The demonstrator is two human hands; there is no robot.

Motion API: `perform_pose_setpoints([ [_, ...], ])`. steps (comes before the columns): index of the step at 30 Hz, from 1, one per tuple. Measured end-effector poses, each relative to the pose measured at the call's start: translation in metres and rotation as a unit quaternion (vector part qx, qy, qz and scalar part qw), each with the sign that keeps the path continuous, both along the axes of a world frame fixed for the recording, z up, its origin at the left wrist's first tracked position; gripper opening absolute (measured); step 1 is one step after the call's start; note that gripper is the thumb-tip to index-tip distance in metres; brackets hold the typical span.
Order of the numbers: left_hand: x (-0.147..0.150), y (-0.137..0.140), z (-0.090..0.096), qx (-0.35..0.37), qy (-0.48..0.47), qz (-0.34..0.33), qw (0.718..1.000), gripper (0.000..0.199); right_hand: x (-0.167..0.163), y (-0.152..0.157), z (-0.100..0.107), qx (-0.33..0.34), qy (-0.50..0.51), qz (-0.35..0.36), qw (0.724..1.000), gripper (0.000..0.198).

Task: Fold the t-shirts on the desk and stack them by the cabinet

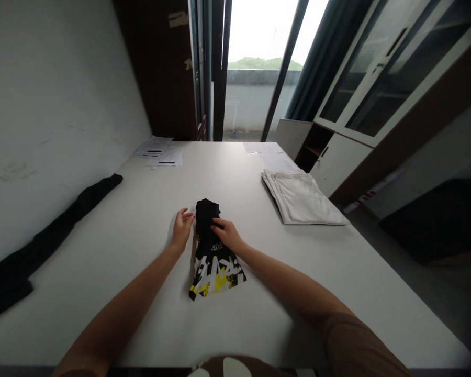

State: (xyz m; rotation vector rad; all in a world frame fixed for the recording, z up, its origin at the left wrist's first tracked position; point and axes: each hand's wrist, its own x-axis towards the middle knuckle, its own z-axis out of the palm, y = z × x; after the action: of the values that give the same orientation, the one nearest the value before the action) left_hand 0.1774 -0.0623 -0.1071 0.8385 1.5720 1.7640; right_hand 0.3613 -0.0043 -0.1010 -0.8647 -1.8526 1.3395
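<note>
A folded black garment (214, 251) with white lettering and yellow patches lies on the white table in front of me. Its narrow far end is plain black and bunched; the printed near end spreads wider. At the garment's left edge, near the far end, is my left hand (182, 229), with fingers loosely curved and apart. I cannot tell whether its fingertips touch the cloth. My right hand (228, 234) rests on the garment from the right, thumb and forefinger apart on top of the black part. The tips of its other fingers are hidden.
A folded pale cloth stack (304, 199) lies at the table's right edge. Long black fabric (58, 230) runs along the wall at left. Paper sheets (160, 153) lie at the far left, more papers (269, 156) at the far right. White cabinets (345, 162) stand beyond the right edge.
</note>
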Motion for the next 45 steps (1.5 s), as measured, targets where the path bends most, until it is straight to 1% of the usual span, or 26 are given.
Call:
perform_pose_setpoints([
  [2,0.001,0.000,0.003,0.006,-0.076,-0.055,0.996,0.056,-0.001,-0.002,0.002,-0.025,0.033,0.007,0.999,0.033],
  [5,0.007,-0.003,0.015,0.000,-0.190,-0.154,0.970,0.053,-0.003,-0.008,0.007,-0.082,0.067,0.044,0.993,0.036],
  [6,0.008,-0.004,0.019,-0.007,-0.215,-0.169,0.962,0.052,-0.003,-0.011,0.010,-0.097,0.071,0.056,0.991,0.037],
  [7,0.009,-0.005,0.023,-0.010,-0.230,-0.167,0.959,0.052,-0.004,-0.014,0.013,-0.107,0.072,0.066,0.989,0.038],
  [9,0.008,-0.006,0.029,0.006,-0.234,-0.126,0.964,0.052,-0.003,-0.021,0.019,-0.096,0.063,0.078,0.990,0.039],
  [12,0.004,-0.004,0.036,0.048,-0.224,-0.047,0.972,0.052,0.000,-0.037,0.031,-0.011,-0.005,0.114,0.993,0.031],
  [13,0.002,-0.004,0.040,0.057,-0.220,-0.027,0.973,0.052,0.001,-0.043,0.035,0.022,-0.040,0.129,0.991,0.028],
  [15,0.000,-0.004,0.048,0.071,-0.208,0.013,0.975,0.052,0.002,-0.058,0.042,0.071,-0.105,0.148,0.981,0.030],
  [17,0.001,-0.004,0.058,0.089,-0.186,0.058,0.977,0.051,0.002,-0.072,0.046,0.098,-0.146,0.136,0.975,0.035],
  [19,0.006,-0.005,0.070,0.108,-0.165,0.096,0.976,0.049,-0.001,-0.084,0.048,0.107,-0.173,0.118,0.972,0.039],
  [21,0.015,-0.007,0.082,0.125,-0.157,0.110,0.974,0.047,-0.006,-0.092,0.047,0.110,-0.189,0.101,0.971,0.042],
  [23,0.027,-0.009,0.094,0.135,-0.167,0.104,0.971,0.046,-0.011,-0.096,0.044,0.119,-0.194,0.076,0.971,0.049],
  [24,0.033,-0.009,0.099,0.136,-0.178,0.097,0.970,0.046,-0.012,-0.096,0.042,0.125,-0.196,0.058,0.971,0.050],
  [25,0.038,-0.010,0.105,0.137,-0.190,0.088,0.968,0.047,-0.013,-0.094,0.041,0.129,-0.198,0.037,0.971,0.045],
  [28,0.045,-0.009,0.117,0.146,-0.216,0.051,0.964,0.047,-0.004,-0.082,0.041,0.127,-0.196,-0.008,0.972,0.011],
  [29,0.043,-0.008,0.120,0.154,-0.220,0.040,0.962,0.046,0.003,-0.076,0.043,0.124,-0.187,-0.012,0.975,0.006],
  [31,0.039,-0.005,0.121,0.173,-0.228,0.018,0.958,0.042,0.022,-0.062,0.050,0.122,-0.152,-0.006,0.981,0.010],
  [34,0.034,0.004,0.117,0.179,-0.268,-0.030,0.946,0.035,0.055,-0.042,0.062,0.104,-0.081,0.019,0.991,0.012],
  [37,0.041,0.011,0.109,0.145,-0.328,-0.063,0.931,0.032,0.080,-0.030,0.071,0.069,-0.027,0.086,0.993,0.012],
  [39,0.051,0.015,0.107,0.122,-0.360,-0.073,0.922,0.032,0.089,-0.028,0.073,0.068,-0.013,0.116,0.991,0.014],
  [40,0.057,0.017,0.107,0.115,-0.370,-0.079,0.918,0.032,0.092,-0.028,0.074,0.078,-0.009,0.117,0.990,0.016],
  [41,0.063,0.019,0.108,0.110,-0.376,-0.085,0.916,0.032,0.093,-0.029,0.075,0.094,-0.006,0.112,0.989,0.021],
  [44,0.081,0.026,0.115,0.104,-0.375,-0.094,0.916,0.034,0.090,-0.034,0.079,0.167,0.011,0.080,0.983,0.056],
  [45,0.087,0.028,0.118,0.104,-0.372,-0.096,0.918,0.035,0.089,-0.035,0.080,0.191,0.018,0.066,0.979,0.064],
])
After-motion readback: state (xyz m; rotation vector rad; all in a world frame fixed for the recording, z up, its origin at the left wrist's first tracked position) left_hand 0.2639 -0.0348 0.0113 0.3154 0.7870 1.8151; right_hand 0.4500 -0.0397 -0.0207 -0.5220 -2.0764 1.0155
